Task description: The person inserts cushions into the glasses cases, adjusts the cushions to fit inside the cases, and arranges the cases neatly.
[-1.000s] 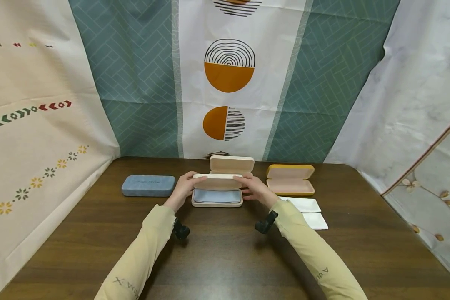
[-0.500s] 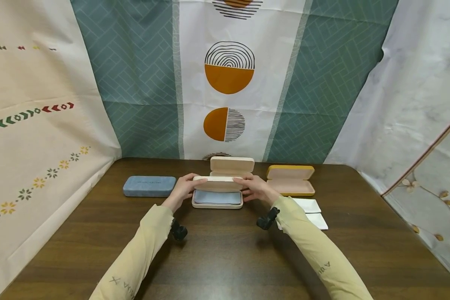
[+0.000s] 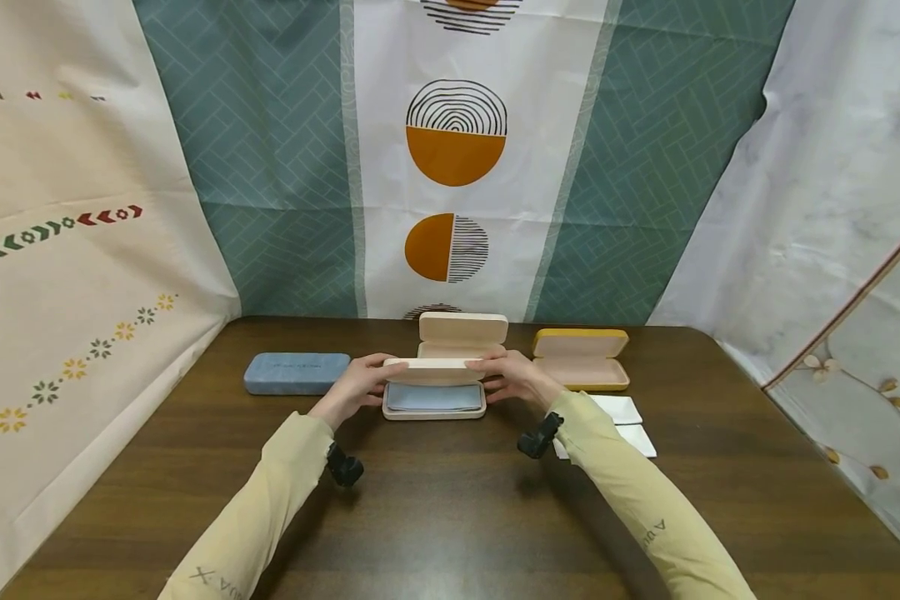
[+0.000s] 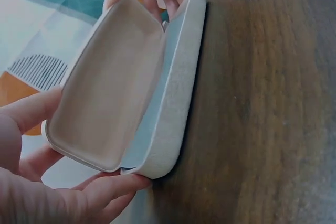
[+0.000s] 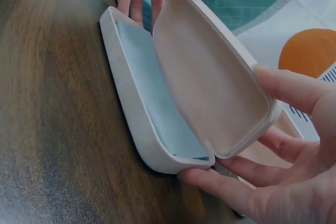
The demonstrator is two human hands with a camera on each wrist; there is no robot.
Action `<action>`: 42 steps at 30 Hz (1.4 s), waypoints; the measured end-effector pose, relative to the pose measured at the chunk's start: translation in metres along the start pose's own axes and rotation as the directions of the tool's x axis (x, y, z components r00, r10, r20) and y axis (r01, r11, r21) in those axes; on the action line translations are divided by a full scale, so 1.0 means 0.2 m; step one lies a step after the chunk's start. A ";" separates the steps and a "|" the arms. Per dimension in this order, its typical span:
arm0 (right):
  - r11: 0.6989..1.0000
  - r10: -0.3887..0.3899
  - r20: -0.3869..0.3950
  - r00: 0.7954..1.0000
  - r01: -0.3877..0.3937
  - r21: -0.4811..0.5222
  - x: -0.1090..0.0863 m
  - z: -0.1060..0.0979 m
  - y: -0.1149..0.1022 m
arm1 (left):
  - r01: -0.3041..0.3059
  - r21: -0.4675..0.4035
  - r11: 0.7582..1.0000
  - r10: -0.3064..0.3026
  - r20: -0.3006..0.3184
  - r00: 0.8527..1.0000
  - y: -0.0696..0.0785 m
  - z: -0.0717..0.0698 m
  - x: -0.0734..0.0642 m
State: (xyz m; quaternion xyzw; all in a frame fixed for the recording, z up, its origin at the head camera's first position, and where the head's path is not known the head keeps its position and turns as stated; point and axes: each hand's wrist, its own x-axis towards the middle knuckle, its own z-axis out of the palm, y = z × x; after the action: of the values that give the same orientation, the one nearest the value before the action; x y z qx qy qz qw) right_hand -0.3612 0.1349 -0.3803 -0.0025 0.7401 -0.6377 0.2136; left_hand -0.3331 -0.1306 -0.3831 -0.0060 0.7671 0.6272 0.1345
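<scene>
A cream glasses case (image 3: 435, 415) lies on the table in front of me, its lid (image 4: 107, 87) raised at a slant over the base. Inside the base is a folded pale blue cloth (image 5: 157, 93). My left hand (image 3: 356, 386) grips the case's left end, thumb on the lid's edge and fingers at the base. At the right end my right hand (image 3: 516, 377) holds it the same way, its thumb (image 5: 289, 87) on the lid's rim. Directly behind stands a second cream glasses case (image 3: 462, 329), open, its lower part mostly hidden.
To the left lies a closed blue glasses case (image 3: 296, 373). An open yellow glasses case (image 3: 581, 375) with a pink lining stands at the right. White folded cloths (image 3: 633, 437) lie before it, partly covered by my right sleeve. Fabric hangs behind the table (image 3: 450, 517).
The cream case's lid has tipped a little lower toward its base, both hands moving with it. My left forearm has swung slightly outward to the left.
</scene>
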 end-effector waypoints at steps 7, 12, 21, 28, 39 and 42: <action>1.000 -0.008 0.005 1.000 0.008 0.015 -0.01 -0.01 0.01 | -0.001 0.001 1.000 0.001 0.031 1.000 0.03 -0.01 -0.05; 0.999 -0.037 0.034 0.999 0.036 0.030 -0.01 -0.02 0.04 | -0.058 0.005 0.998 0.058 0.038 0.998 -0.01 -0.01 -0.05; 0.995 -0.090 0.035 0.995 0.088 0.042 -0.02 -0.02 0.07 | -0.129 -0.018 0.991 0.130 0.028 0.991 -0.06 -0.01 -0.04; 0.992 -0.116 -0.004 0.993 0.116 0.058 -0.04 0.00 0.08 | -0.144 0.003 0.990 0.144 0.003 0.990 -0.06 -0.01 -0.04; 0.990 -0.128 -0.033 0.991 0.129 0.051 -0.06 0.03 0.10 | -0.135 0.002 0.991 0.135 -0.027 0.990 -0.07 0.00 -0.05; 0.990 -0.128 -0.051 0.990 0.131 0.049 -0.06 0.03 0.11 | -0.139 -0.004 0.990 0.138 -0.035 0.990 -0.08 0.00 -0.05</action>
State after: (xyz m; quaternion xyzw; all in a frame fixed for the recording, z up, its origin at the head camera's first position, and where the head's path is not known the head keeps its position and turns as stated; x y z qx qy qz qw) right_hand -0.3429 0.1363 -0.3972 -0.0300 0.7262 -0.6693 0.1541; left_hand -0.3198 -0.1357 -0.3956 0.0359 0.7658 0.6374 0.0772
